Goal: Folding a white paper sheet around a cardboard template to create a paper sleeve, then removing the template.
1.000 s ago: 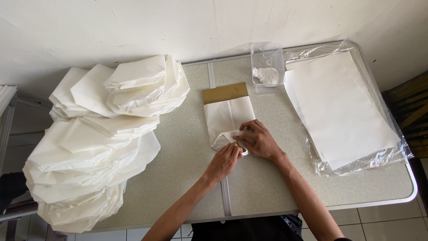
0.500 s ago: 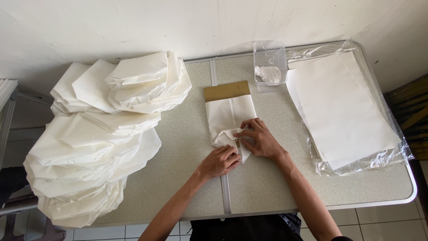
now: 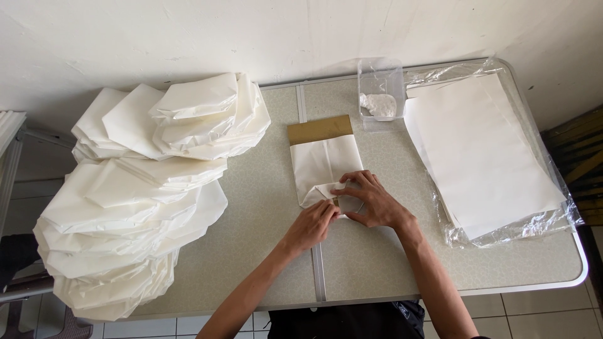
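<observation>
Grey folding table (image 3: 251,251) against a white wall (image 3: 188,31), tiled floor below. At far left, a heaped pile of folded white bags (image 3: 132,207), spilling over the table edge. At centre, one white bag (image 3: 325,160) lying flat, laid over a brown board (image 3: 319,129) showing at the far end. Left hand (image 3: 311,226) at the bag's near end, fingers curled and pinching the folded corner. Right hand (image 3: 372,199) just beside it, fingers spread flat, pressing the fold down. Recommended: keep the flaps square to the bag's sides, hold firm with the right, crease with the left. Further right, a clear tub (image 3: 380,94) holding a white lump, then stacked sheets (image 3: 480,150) on clear wrap.
</observation>
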